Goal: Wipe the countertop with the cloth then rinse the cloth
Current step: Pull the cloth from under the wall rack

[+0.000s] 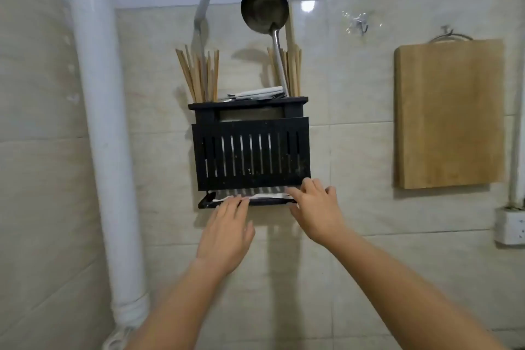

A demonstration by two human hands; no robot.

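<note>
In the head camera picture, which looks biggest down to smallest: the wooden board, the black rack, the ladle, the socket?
Largest: board and rack, too alike to rank.
Then: ladle.
Smallest: socket.

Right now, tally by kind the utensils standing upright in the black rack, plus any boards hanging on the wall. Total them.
Ladle: 1
Spatula: 1
Chopstick bundles: 2
Cutting board: 1
Total: 5

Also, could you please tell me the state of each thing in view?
rack: wall-mounted, holding ladle and chopsticks
cloth: lying in the bottom tray
left hand: fingers straight, touching the cloth
right hand: fingers spread at the tray's right end
cutting board: hanging from a hook
</note>
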